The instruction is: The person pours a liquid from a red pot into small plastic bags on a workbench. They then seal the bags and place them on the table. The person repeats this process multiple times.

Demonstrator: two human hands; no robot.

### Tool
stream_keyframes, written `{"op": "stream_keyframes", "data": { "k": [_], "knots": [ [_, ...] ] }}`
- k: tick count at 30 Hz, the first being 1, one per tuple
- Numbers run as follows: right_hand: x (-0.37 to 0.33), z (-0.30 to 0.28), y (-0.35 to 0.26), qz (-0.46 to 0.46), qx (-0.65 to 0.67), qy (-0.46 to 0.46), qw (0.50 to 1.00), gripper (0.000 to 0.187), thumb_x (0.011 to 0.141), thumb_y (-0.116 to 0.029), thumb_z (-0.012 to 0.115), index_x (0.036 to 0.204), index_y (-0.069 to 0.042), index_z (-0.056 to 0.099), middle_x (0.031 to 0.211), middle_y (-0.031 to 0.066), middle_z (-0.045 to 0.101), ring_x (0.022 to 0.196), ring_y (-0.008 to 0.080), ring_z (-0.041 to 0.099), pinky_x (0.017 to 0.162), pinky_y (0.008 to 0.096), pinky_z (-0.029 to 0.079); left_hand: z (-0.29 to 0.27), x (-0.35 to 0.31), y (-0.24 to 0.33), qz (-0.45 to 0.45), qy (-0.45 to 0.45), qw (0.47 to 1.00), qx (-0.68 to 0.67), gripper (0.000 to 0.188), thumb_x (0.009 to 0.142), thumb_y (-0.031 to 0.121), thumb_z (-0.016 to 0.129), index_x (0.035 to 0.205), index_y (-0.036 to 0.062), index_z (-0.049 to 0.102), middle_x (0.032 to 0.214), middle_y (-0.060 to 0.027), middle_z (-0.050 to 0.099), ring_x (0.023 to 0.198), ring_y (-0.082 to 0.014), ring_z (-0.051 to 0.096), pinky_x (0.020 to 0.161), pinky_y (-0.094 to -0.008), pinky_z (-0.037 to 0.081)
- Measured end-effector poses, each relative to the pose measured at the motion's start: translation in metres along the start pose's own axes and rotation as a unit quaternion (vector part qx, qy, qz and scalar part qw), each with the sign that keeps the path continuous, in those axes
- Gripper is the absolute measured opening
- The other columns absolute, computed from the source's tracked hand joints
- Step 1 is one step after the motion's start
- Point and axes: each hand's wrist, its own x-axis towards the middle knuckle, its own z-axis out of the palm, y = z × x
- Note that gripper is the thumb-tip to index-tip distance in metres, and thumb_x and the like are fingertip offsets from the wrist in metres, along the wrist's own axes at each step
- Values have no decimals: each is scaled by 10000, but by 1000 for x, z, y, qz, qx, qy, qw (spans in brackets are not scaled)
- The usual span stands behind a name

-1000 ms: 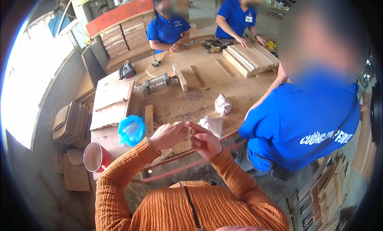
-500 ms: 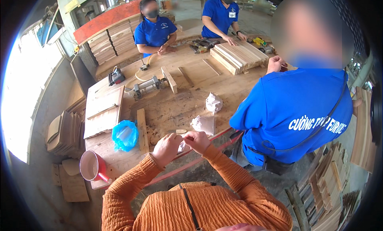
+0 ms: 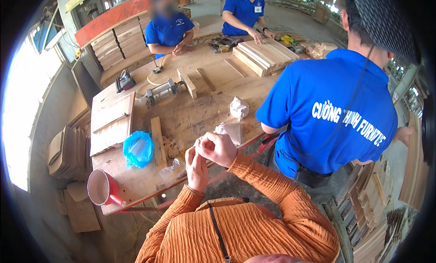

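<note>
My left hand (image 3: 197,170) and my right hand (image 3: 218,148) meet over the table's near edge, fingertips pinched together. Whatever sits between them is too small or hidden to make out. Left of my left hand, a crumpled clear plastic bag (image 3: 172,173) lies at the table edge; whether it touches the hand I cannot tell. Just beyond my right hand is a white plastic bag (image 3: 233,131), with a crumpled white bundle (image 3: 239,107) behind it. A blue plastic bag (image 3: 138,149) and a narrow wooden strip (image 3: 158,142) lie to the left.
A red pot (image 3: 102,187) stands at the table's near left corner. Wooden panels (image 3: 111,124), a metal cylinder clamp (image 3: 164,92) and stacked boards (image 3: 265,56) occupy the wooden table (image 3: 204,110). A co-worker in blue (image 3: 334,113) stands close on my right; two people are across the table.
My right hand has moved up and left over my left hand, which has turned upright. The clear bag now shows left of my hands. The co-worker on the right has turned away from the table.
</note>
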Motion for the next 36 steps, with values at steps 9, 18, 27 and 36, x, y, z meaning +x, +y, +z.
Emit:
{"op": "stream_keyframes", "data": {
  "k": [9,18,27,36],
  "knots": [
    [53,-51,-58,-261,-89,-335,901,108,818,-83,596,911,-28,600,799,135,599,727,304,599,649,373,482,-54,54,6,105,-187,967,-136,182,832,54,577,1000,-11,606,1061,-142,590,1020,-328,518,906,-405,394],
    [69,-89,-70,-125,83,-448,881,108,863,-86,605,937,-34,663,785,77,648,693,161,613,628,286,475,-34,56,0,-195,-388,711,-553,185,901,139,585,1022,5,629,1043,-56,617,983,-158,549,905,-328,413],
    [71,-104,-60,269,128,-421,857,309,931,-263,541,1119,-33,623,637,46,614,423,64,526,401,185,424,-4,51,14,-163,-237,871,-400,310,952,82,486,1245,-21,501,1096,-38,582,997,-90,520,876,-243,419],
    [58,-68,-51,-7,-52,-370,928,296,889,-272,562,996,-5,633,716,113,623,498,181,579,467,283,483,-12,57,-10,-115,-142,957,-226,130,926,50,500,999,-41,556,802,-46,570,755,-85,500,657,-251,431]
  ]
}}
